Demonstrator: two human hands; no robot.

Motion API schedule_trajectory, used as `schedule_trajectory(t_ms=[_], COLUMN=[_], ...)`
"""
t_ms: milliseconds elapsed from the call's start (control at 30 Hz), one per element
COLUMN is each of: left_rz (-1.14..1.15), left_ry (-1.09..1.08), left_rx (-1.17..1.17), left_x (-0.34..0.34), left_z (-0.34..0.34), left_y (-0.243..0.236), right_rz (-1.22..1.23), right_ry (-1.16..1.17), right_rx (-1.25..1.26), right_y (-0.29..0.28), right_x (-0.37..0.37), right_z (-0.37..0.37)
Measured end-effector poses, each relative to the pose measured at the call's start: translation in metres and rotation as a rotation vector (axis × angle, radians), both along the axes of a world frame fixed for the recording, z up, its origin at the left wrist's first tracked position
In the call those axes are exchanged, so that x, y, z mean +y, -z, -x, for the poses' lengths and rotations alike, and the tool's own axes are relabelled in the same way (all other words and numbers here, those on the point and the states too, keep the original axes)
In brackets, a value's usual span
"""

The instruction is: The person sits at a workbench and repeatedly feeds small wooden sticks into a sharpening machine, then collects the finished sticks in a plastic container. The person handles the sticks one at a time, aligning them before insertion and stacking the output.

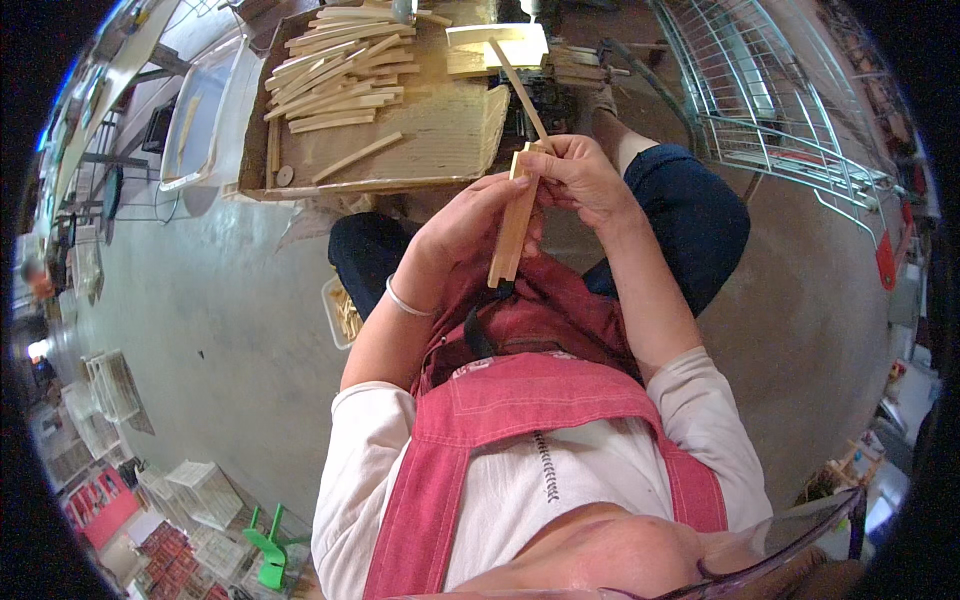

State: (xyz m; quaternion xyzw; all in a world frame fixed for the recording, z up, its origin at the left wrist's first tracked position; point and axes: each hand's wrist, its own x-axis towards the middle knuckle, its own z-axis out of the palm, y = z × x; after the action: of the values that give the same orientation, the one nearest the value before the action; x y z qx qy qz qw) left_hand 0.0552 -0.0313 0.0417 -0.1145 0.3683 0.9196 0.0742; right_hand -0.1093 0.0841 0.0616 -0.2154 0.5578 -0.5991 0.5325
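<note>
My left hand (462,222) is closed on a flat wooden block (511,240) with a notched lower end, held above my lap. My right hand (588,178) meets it at the block's upper end. Between the fingers and thumb of that hand is a thin wooden stick (518,92), slanting up and away to the left. The stick's lower end is partly hidden by the fingers, so I cannot tell whether it touches the block.
Ahead on the left, a cardboard box (452,128) holds a heap of wooden sticks (345,65). Brightly lit wooden pieces (497,50) lie beyond my hands. A wire rack (770,110) stands at right, a clear plastic tub (190,130) at left. Beside my left leg sits a small container of wood pieces (343,312).
</note>
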Motion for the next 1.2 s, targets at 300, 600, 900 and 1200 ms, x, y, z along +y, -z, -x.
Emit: schedule_trajectory(t_ms=[300, 600, 900, 1200], left_rz=[0.328, 0.549, 0.540, 0.574], left_ry=[-0.314, -0.499, -0.503, -0.549], left_rx=[-0.132, -0.216, -0.240, -0.203], left_x=[0.024, 0.012, 0.003, -0.006], left_z=[-0.014, -0.027, -0.038, -0.043], left_y=[0.008, 0.000, 0.001, 0.007], right_rz=[-0.014, -0.091, -0.221, -0.138], right_ry=[0.259, 0.254, 0.503, 0.409], right_rx=[-0.026, 0.055, 0.223, 0.291], right_y=[0.016, 0.016, 0.037, 0.020], right_x=[-0.011, -0.015, -0.064, -0.066], right_z=[0.006, 0.000, 0.001, -0.005])
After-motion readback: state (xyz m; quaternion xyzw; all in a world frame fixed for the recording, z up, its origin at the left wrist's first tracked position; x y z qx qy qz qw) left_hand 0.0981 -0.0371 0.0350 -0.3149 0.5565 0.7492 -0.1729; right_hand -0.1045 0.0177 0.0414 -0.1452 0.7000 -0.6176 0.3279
